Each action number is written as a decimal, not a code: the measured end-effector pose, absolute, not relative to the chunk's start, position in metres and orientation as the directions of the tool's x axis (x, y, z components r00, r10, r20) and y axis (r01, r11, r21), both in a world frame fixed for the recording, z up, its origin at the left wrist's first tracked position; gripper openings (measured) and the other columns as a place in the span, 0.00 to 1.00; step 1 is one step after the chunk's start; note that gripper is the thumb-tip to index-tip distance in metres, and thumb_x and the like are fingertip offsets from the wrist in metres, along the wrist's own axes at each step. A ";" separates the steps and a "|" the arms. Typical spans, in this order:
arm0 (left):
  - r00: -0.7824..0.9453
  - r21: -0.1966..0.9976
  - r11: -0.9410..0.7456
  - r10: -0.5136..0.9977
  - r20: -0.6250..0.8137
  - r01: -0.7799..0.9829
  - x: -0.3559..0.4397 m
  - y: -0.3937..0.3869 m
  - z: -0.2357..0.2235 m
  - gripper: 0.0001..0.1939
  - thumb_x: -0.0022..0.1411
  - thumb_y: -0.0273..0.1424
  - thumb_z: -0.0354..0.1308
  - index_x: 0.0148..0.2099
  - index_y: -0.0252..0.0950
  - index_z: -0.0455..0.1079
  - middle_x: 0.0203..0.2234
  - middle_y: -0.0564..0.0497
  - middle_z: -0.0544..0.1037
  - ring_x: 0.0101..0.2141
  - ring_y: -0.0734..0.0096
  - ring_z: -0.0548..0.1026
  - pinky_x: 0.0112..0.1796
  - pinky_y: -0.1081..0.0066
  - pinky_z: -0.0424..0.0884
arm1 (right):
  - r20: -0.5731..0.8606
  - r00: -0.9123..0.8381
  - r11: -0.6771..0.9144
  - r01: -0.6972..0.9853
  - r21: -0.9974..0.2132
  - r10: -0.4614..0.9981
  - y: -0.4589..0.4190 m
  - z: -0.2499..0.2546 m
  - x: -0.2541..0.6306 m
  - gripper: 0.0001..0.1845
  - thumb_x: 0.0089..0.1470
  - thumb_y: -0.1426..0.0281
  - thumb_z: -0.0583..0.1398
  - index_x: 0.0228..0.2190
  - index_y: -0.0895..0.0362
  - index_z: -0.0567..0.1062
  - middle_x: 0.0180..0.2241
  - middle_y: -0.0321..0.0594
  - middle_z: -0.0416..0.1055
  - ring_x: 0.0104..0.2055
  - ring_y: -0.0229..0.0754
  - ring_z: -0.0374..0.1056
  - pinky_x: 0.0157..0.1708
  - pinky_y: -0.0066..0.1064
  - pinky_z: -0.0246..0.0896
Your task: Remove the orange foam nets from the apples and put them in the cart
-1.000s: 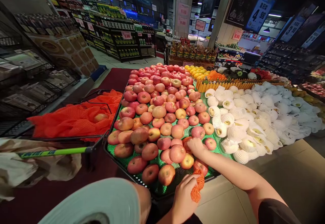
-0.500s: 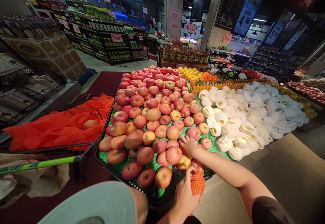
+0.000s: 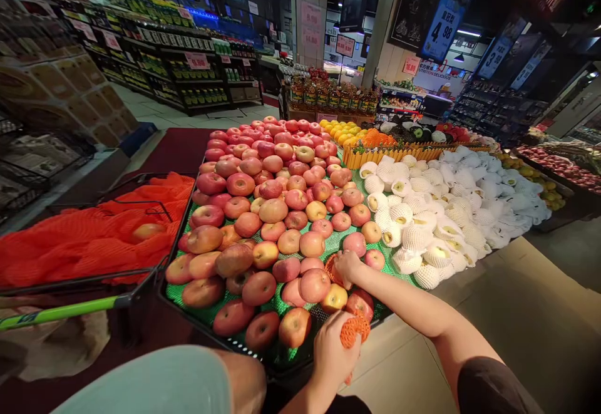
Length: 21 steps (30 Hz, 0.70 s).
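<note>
A big display of red and yellow apples (image 3: 272, 213) lies on green mesh matting (image 3: 286, 351) in front of me. My right hand (image 3: 347, 265) reaches into the near right part of the pile, fingers curled round an apple that wears an orange net sleeve (image 3: 332, 269). My left hand (image 3: 333, 351) sits at the front edge of the display, closed on a bunched orange net sleeve (image 3: 354, 329).
A shopping cart (image 3: 75, 304) on my left holds a heap of orange net sleeves (image 3: 89, 238) with an apple in it. White foam-wrapped fruit (image 3: 422, 226) fills the display to the right. Shelves and aisles stand behind. A pale roll (image 3: 154, 382) shows at the bottom.
The view has shifted left and down a little. My left hand has gathered the hanging orange net sleeve into a tight bunch. My right hand stays on the netted apple.
</note>
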<state>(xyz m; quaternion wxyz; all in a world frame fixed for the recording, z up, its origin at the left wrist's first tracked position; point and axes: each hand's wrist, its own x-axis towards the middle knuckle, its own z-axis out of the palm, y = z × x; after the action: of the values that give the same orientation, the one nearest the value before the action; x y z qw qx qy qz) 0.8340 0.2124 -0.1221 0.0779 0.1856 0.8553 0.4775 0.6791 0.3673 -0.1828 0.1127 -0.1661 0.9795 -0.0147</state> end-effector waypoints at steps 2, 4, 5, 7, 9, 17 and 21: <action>-0.932 0.847 0.493 0.363 0.010 0.201 0.831 0.212 -0.123 0.09 0.56 0.27 0.55 0.40 0.37 0.74 0.39 0.46 0.80 0.42 0.56 0.78 0.45 0.58 0.73 | -0.312 -0.877 0.914 -0.402 0.061 -0.365 0.372 -0.174 0.682 0.35 0.24 0.62 0.78 0.38 0.55 0.78 0.42 0.49 0.74 0.42 0.56 0.73 0.40 0.44 0.73; -0.935 0.834 0.530 0.352 -0.051 0.154 0.828 0.212 -0.125 0.09 0.57 0.29 0.55 0.40 0.37 0.74 0.41 0.45 0.79 0.43 0.56 0.78 0.46 0.57 0.73 | -0.305 -0.864 0.900 -0.434 0.044 -0.401 0.380 -0.162 0.687 0.40 0.22 0.63 0.79 0.41 0.59 0.77 0.46 0.53 0.73 0.40 0.55 0.73 0.37 0.42 0.72; -0.932 0.825 0.549 0.352 -0.083 0.133 0.827 0.213 -0.128 0.09 0.58 0.29 0.55 0.41 0.36 0.74 0.41 0.45 0.79 0.43 0.56 0.77 0.46 0.57 0.72 | -0.287 -0.862 0.897 -0.441 0.018 -0.418 0.385 -0.156 0.690 0.42 0.23 0.62 0.79 0.43 0.61 0.76 0.47 0.54 0.72 0.39 0.53 0.73 0.36 0.41 0.72; -0.928 0.814 0.571 0.351 -0.124 0.107 0.825 0.214 -0.134 0.10 0.59 0.28 0.55 0.41 0.36 0.74 0.41 0.45 0.78 0.43 0.57 0.77 0.45 0.58 0.72 | -0.243 -0.861 0.889 -0.457 -0.019 -0.447 0.395 -0.144 0.699 0.43 0.30 0.59 0.77 0.48 0.61 0.73 0.52 0.53 0.69 0.40 0.51 0.72 0.36 0.40 0.71; -0.937 0.819 0.565 0.330 -0.114 0.099 0.823 0.214 -0.140 0.08 0.61 0.30 0.55 0.41 0.35 0.74 0.39 0.45 0.78 0.42 0.57 0.77 0.44 0.58 0.72 | -0.169 -0.876 0.892 -0.442 -0.090 -0.452 0.404 -0.138 0.710 0.44 0.36 0.55 0.74 0.52 0.61 0.70 0.56 0.54 0.65 0.44 0.53 0.71 0.37 0.39 0.70; -0.999 0.975 0.220 0.050 -0.020 -0.008 0.809 0.224 -0.147 0.20 0.68 0.45 0.55 0.50 0.33 0.70 0.48 0.40 0.76 0.51 0.58 0.74 0.56 0.58 0.70 | 0.165 -0.977 0.649 -0.211 -0.731 -0.133 0.435 -0.170 0.754 0.51 0.34 0.48 0.73 0.55 0.57 0.64 0.58 0.55 0.64 0.58 0.58 0.64 0.59 0.47 0.58; -0.995 0.980 0.185 0.052 -0.083 -0.072 0.813 0.237 -0.148 0.32 0.65 0.45 0.60 0.64 0.35 0.57 0.63 0.35 0.65 0.63 0.55 0.65 0.62 0.58 0.64 | 0.109 -0.984 0.498 -0.165 -0.851 -0.138 0.436 -0.178 0.770 0.55 0.34 0.50 0.73 0.58 0.60 0.61 0.56 0.55 0.66 0.58 0.58 0.64 0.60 0.47 0.57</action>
<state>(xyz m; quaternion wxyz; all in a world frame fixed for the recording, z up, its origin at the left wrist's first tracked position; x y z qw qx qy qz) 0.8128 0.2366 -0.1481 0.0486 -0.0068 0.7682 0.6383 0.7695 0.4364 -0.1779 -0.0133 -0.0875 0.8654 -0.4932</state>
